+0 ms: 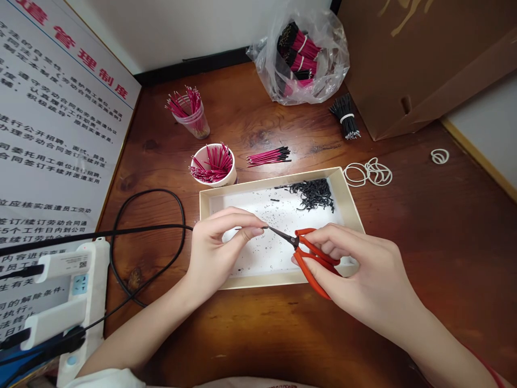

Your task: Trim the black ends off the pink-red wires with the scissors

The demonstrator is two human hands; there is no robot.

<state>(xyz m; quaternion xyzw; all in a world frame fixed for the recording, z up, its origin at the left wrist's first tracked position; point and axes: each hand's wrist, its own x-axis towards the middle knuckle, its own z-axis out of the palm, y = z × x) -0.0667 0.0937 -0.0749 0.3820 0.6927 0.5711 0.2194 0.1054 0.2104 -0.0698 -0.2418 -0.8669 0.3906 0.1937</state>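
1. Left hand (214, 253) (head view): thumb + index together, pinching dark wire bit (242, 228), too small to see detail; held above tray, just by scissor tips.
2. Right hand (355, 269): fingers clamped on orange-handled scissors (311, 258), handles partly hidden by hand. Blades point toward left fingertips.
3. Tray (283, 281): shallow cardboard, lined w/ white paper, under both hands. Black wire pile (313, 194) at far end; tiny dark scraps (258, 248) scattered on paper.
4. Table, far side: clear cup (194, 118) + white cup (214, 164), both holding pink-and-black wires; loose wire bunch (269, 157) beside white cup. Plastic bag (299, 59) w/ banded wire bundles. Black wire bundle (345, 116) lying near bag.
5. Right of tray: rubber bands (367, 173) just beside rim; single band (439, 156) well apart. Brown carton (412, 64) at back right.
6. Left side: black cable (145, 242) looped on wooden table (404, 334), power strip (81, 302) w/ plugs, printed wall notice (60, 118).
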